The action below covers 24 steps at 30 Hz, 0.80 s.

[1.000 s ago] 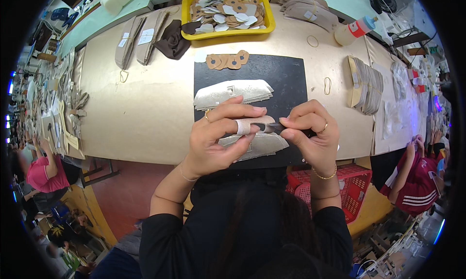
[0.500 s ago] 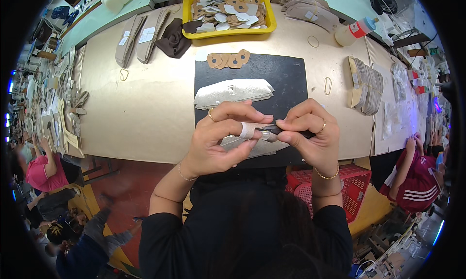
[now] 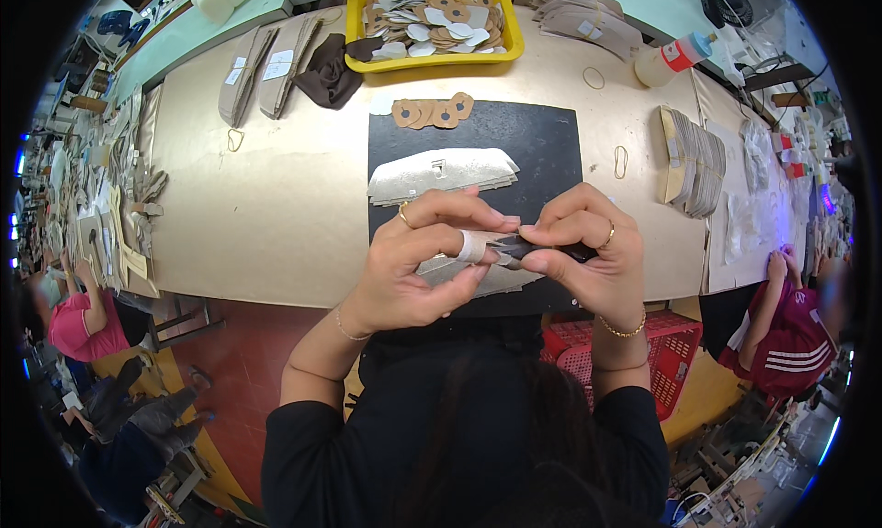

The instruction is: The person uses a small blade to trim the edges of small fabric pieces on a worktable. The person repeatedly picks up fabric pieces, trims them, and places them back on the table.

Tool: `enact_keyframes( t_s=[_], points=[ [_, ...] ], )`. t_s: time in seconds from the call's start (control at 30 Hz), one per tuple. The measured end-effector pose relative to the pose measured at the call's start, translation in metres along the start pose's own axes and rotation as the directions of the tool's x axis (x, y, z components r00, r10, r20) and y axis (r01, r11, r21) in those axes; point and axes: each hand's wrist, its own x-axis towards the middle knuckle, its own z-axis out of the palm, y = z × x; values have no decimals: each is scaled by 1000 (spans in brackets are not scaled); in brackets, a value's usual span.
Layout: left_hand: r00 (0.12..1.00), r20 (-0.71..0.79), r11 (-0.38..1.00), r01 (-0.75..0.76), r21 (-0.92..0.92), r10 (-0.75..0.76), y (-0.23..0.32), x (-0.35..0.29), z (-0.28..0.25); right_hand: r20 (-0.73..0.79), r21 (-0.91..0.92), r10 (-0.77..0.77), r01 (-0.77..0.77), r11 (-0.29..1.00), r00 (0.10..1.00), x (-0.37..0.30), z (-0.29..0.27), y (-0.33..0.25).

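Over the black mat (image 3: pixel 551 151), my two hands meet fingertip to fingertip. My right hand (image 3: pixel 593 248) is closed around a small black tool (image 3: pixel 516 246) with narrow tips pointing left; its exact kind does not show. Fingers bent, my left hand (image 3: pixel 413 261) pinches a small tan-and-silver piece at those tips, mostly hidden by the fingers. A pale wrap (image 3: pixel 471 246) circles one left finger. Beneath the hands lies a silvery flat panel (image 3: pixel 505 280). Just beyond them is a stack of similar silvery panels (image 3: pixel 441 171), with several tan cut pieces (image 3: pixel 427 114) farther up.
A yellow basket (image 3: pixel 441 66) full of tan and white pieces stands at the back. Brown cloth (image 3: pixel 326 73) and bundled panels (image 3: pixel 280 68) lie left of it. A glue bottle (image 3: pixel 675 59) and stacked grey pieces (image 3: pixel 694 160) are right. A red crate (image 3: pixel 634 353) sits below the edge.
My hands have shifted slightly, and the tool's narrow tips now show more clearly against the small piece. A person at the lower left has moved away to the left.
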Motion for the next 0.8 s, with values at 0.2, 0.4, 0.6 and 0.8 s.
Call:
enact_keyframes(
  t_s=[0.2,0.4,0.6,0.8],
  points=[
    [1000,25,1000,1,8,-2,1,1,-1,3,2,23,-23,1000,1000,0,-3,-2],
    [999,33,1000,24,4,-24,0,1,1,26,-26,0,1,1000,1000,2,-3,-1],
    [999,44,1000,12,-16,-11,-3,0,2,23,23,8,-9,1000,1000,1,-3,3],
    [920,254,484,376,-790,-300,-3,-3,7,-21,89,-55,57,994,998,3,-8,8]
  ],
)
